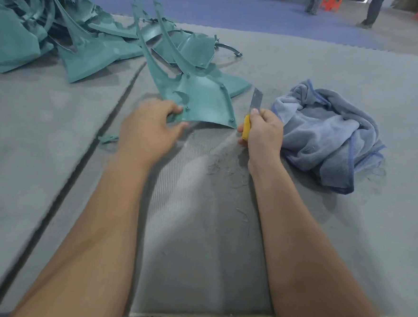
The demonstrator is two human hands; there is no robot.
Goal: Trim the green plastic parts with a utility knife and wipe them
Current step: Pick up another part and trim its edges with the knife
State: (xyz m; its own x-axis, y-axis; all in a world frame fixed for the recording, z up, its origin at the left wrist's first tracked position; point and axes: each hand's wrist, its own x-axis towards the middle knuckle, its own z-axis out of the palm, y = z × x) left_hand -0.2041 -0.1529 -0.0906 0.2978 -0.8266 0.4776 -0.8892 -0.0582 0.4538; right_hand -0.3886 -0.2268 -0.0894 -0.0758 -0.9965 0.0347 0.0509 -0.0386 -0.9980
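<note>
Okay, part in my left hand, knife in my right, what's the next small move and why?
Probably bring the utility knife leftward to the green part's near right edge. The blade is extended but off the plastic, the left hand already grips the part, and the shavings suggest trimming is underway.

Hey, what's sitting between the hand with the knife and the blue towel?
Nothing: in the head view, only bare grey mat separates the right hand, gripping the utility knife, from the blue towel.

A teal-green moulded plastic part point(202, 101) sits beside the left hand point(148, 127). The right hand point(264, 132) grips a yellow-handled, grey-bladed utility knife point(252, 112). Right of it, a crumpled grey-blue cloth point(328, 137) with darker blue edging.
</note>
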